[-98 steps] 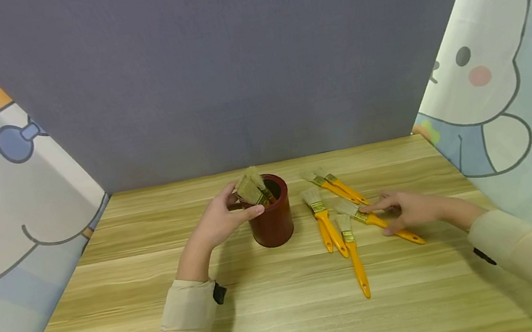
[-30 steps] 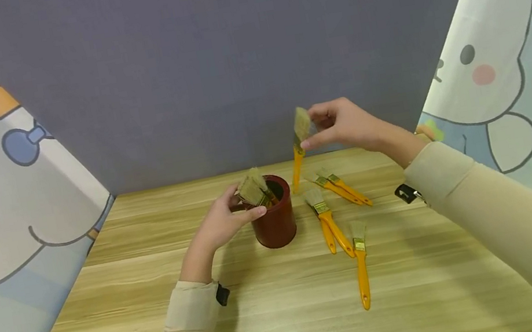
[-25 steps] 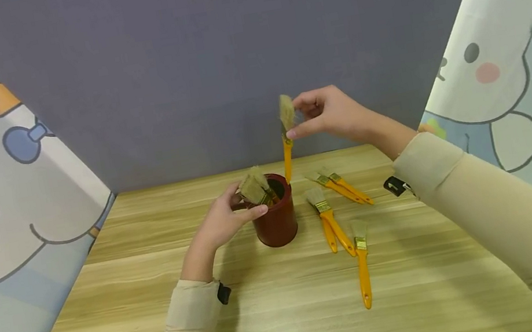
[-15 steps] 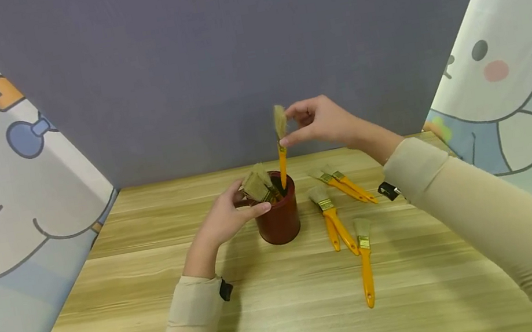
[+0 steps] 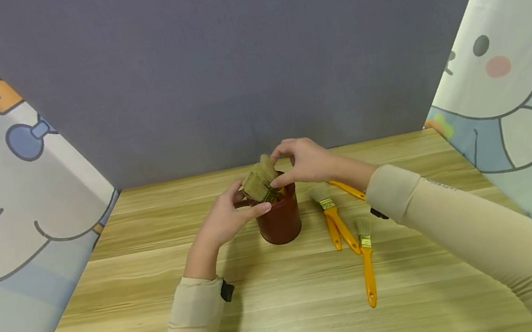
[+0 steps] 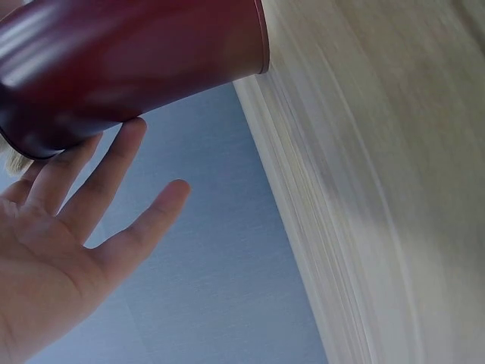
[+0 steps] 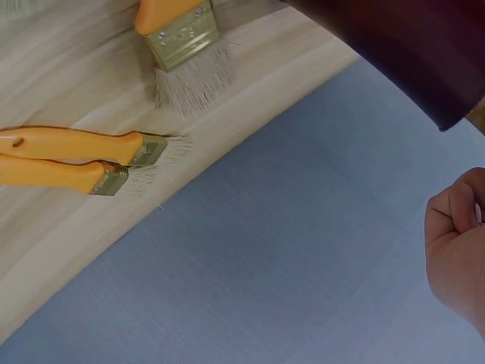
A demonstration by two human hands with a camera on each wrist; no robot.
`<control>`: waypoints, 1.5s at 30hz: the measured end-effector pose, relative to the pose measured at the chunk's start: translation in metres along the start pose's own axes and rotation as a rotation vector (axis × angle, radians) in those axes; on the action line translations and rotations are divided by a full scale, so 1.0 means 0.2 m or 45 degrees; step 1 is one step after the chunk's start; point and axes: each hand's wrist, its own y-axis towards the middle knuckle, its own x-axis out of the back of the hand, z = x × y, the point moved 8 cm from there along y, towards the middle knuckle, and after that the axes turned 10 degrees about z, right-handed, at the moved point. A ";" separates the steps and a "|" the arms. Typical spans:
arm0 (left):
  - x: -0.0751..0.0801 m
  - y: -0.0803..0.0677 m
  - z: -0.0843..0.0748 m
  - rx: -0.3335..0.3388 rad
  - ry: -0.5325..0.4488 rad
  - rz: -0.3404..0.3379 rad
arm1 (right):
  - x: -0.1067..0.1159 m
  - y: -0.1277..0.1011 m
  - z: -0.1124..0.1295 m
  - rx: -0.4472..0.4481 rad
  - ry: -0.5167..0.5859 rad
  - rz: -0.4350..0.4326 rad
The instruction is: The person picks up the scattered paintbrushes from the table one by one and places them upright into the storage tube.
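Observation:
A dark red can (image 5: 280, 225) stands upright on the table with several bristle-up paintbrushes (image 5: 255, 187) in its mouth. My left hand (image 5: 225, 215) holds the can at its rim, thumb in front and fingers at the far left side. In the left wrist view, fingertips touch the can's wall (image 6: 151, 53). My right hand (image 5: 310, 161) pinches another paintbrush (image 5: 268, 165) just above the can's mouth, its handle down inside. That paintbrush's lower part is hidden by the can. The right wrist view shows the curled right hand (image 7: 458, 243) at its edge, without the held brush.
Right of the can, one yellow-handled paintbrush (image 5: 341, 230) lies across another (image 5: 334, 234). A single paintbrush (image 5: 369, 272) lies nearer. Two more, side by side, appear in the right wrist view, an upper brush (image 7: 76, 142) and a lower brush (image 7: 53, 173). A grey panel (image 5: 249, 63) stands behind.
My right hand picked a paintbrush off the table, carried it left above the can, turned it handle-down and lowered it into the can's mouth. The left hand stays on the can.

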 end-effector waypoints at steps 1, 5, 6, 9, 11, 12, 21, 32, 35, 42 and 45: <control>0.00 0.00 0.00 -0.006 0.001 0.002 | -0.01 0.00 0.00 0.001 0.000 0.001; 0.00 0.00 0.00 -0.017 0.000 0.002 | 0.01 -0.01 -0.01 0.013 0.013 -0.027; 0.00 0.00 0.00 -0.015 0.002 -0.003 | 0.02 -0.01 -0.01 0.018 0.014 -0.034; 0.00 0.00 0.01 -0.013 0.003 -0.015 | 0.06 -0.03 -0.02 0.007 0.019 -0.049; 0.00 0.00 0.01 -0.017 0.004 -0.018 | 0.09 -0.04 -0.04 -0.010 0.028 -0.051; 0.00 0.00 0.01 -0.018 -0.001 -0.019 | 0.10 -0.05 -0.05 -0.024 0.030 -0.051; 0.00 0.00 0.01 0.000 0.000 -0.024 | 0.19 -0.15 -0.24 -0.097 -0.021 -0.033; -0.01 0.01 0.01 0.003 -0.016 -0.023 | 0.03 -0.33 -0.64 -0.157 0.056 0.249; -0.01 0.01 0.01 0.027 -0.012 -0.025 | -0.07 -0.40 -0.71 -0.139 0.078 0.358; 0.00 0.01 0.01 0.037 -0.012 -0.035 | -0.22 -0.55 -0.78 -0.040 0.143 0.505; -0.01 0.00 0.01 0.027 -0.020 -0.033 | -0.26 -0.59 -0.79 -0.003 0.130 0.525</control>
